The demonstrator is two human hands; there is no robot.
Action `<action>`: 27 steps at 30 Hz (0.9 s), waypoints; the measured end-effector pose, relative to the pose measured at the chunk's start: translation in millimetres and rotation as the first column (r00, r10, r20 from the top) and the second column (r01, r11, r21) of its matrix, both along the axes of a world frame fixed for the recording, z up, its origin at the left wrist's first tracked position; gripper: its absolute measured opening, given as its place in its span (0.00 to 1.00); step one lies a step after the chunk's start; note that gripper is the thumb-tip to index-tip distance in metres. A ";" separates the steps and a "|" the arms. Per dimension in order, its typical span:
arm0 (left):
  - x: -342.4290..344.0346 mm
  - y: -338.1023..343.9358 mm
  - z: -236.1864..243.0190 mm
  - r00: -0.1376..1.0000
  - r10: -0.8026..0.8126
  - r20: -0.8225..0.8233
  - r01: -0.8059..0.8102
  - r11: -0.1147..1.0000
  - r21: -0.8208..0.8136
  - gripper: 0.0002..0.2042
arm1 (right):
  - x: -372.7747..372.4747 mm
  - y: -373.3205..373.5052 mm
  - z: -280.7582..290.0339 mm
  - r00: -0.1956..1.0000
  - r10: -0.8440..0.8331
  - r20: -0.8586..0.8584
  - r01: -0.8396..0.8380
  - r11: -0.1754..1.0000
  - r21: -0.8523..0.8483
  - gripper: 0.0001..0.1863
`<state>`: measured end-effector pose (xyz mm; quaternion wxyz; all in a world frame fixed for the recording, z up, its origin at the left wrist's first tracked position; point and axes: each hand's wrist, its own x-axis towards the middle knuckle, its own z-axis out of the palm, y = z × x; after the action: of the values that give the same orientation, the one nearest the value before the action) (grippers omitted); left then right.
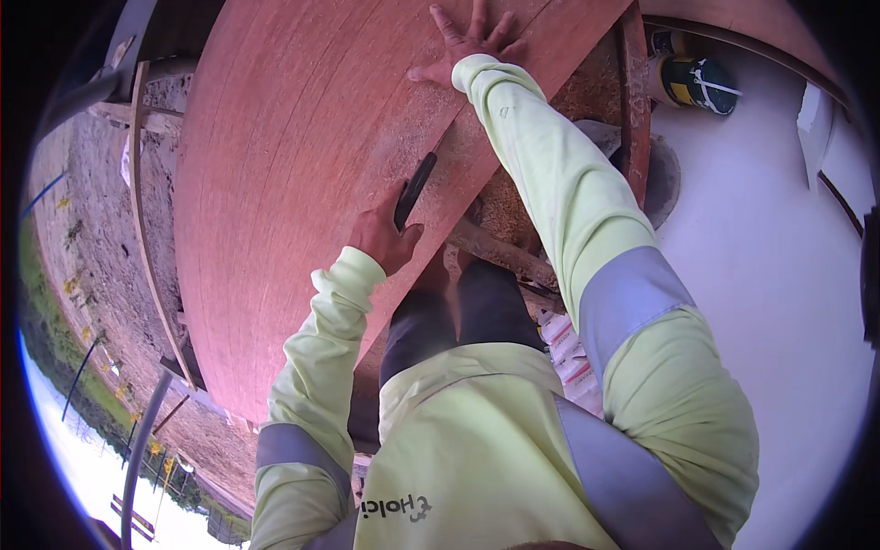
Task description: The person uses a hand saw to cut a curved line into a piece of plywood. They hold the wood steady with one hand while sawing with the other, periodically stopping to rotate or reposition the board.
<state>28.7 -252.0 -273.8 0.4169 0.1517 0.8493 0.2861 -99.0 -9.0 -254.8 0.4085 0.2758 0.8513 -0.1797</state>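
Observation:
A large reddish plywood sheet (275,183) spreads out in front of me, with fine lines along its grain. Close to its right-hand edge, my left hand (385,236) is wrapped round the black handle of a handsaw (417,191). Its thin blade appears almost edge-on, pointing away from me; most of it is hidden. Pale dust lies on the wood around it. Farther off, my right hand (472,41) presses flat on the sheet, fingers spread, holding nothing.
Below the sheet are a rough wooden beam (504,252) and printed bags (570,353). An upright plank (633,101) stands at its right. A dark green bucket (701,85) lies beyond on the pale floor (742,238). Left are a wooden strip (140,183) and a metal pipe (142,440).

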 end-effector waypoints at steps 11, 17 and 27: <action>-9.9 5.7 44.5 0.998 -0.047 -0.035 0.046 0.998 -0.038 0.31 | 170.4 -72.5 -39.8 0.624 0.205 -0.754 -0.481 0.861 -0.164 0.42; 31.8 -61.7 190.3 0.998 0.023 0.062 -0.010 0.977 -0.212 0.29 | 200.8 -177.2 56.4 0.385 -0.122 -0.915 -0.436 0.849 -0.297 0.14; 8.9 -23.8 47.3 0.995 -0.043 -0.093 0.032 0.994 -0.108 0.29 | 166.3 -119.2 -43.8 0.432 -0.143 -0.891 -0.387 0.863 -0.326 0.20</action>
<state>37.6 -275.8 -226.5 0.3887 0.1586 0.8793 0.2250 67.3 -128.1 -298.6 -0.0364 -0.0386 0.8792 -0.4734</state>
